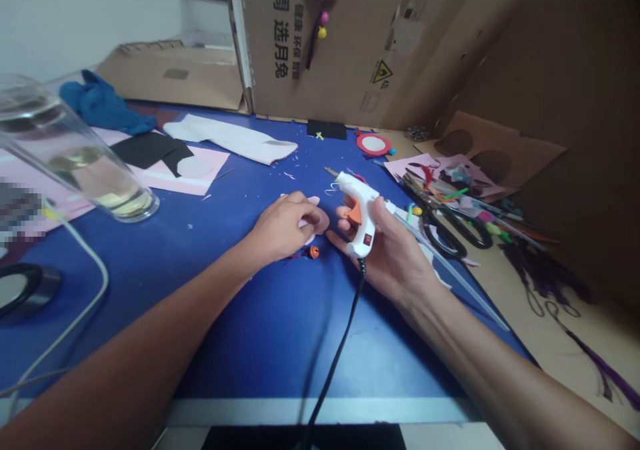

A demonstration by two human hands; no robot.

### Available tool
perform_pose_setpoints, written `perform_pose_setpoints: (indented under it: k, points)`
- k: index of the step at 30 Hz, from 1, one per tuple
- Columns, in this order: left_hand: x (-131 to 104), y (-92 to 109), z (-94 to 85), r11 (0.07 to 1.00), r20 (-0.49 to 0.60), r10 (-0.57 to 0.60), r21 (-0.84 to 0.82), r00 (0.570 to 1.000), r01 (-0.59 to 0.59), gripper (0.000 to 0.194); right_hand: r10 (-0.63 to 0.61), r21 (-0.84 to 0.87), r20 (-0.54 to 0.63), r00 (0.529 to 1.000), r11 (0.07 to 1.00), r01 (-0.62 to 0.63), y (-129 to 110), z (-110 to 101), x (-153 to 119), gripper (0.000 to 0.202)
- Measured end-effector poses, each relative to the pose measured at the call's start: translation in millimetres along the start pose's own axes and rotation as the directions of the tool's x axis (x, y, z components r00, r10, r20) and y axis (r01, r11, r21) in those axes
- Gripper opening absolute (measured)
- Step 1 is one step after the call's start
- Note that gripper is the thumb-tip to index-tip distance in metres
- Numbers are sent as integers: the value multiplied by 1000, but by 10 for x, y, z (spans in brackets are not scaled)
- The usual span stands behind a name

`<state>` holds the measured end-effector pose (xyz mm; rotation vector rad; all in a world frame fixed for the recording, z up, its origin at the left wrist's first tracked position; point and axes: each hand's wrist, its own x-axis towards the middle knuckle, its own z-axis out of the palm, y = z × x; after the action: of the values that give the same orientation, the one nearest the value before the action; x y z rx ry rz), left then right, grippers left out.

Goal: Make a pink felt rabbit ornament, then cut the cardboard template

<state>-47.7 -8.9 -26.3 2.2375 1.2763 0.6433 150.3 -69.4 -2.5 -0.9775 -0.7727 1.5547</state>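
Note:
My right hand (395, 257) is wrapped round a white hot glue gun (367, 213) with an orange trigger. Its nozzle points up and to the left, above the blue table (280, 343), and a black cord hangs from its handle. To the left, my left hand (287, 227) rests with bent fingers on a pink felt piece (321, 223), pressing or pinching it at the tabletop; the fingers cover part of the piece. An orange bell (313, 252) with a dark cord lies just below the felt, near my left fingertips.
Scissors (445, 227), scraps and purple tassels (545, 270) lie at the right. A clear tumbler (100, 177), black tape roll (27, 290) and blue cloth (105, 103) are left. Cardboard (345, 70) stands behind a red-rimmed white disc (373, 145) and white cloth (230, 137).

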Motion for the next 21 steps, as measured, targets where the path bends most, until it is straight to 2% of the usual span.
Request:
perform_pose_setpoints:
  k: [10, 21]
  points:
    - [1, -12, 10, 1000, 6, 14, 20, 1000, -14, 38, -28, -38, 23, 999, 999, 29, 13, -6, 70, 45]
    - [4, -27, 10, 999, 2, 1, 48, 1000, -1, 31, -30, -9, 37, 999, 1000, 30, 19, -6, 83, 43]
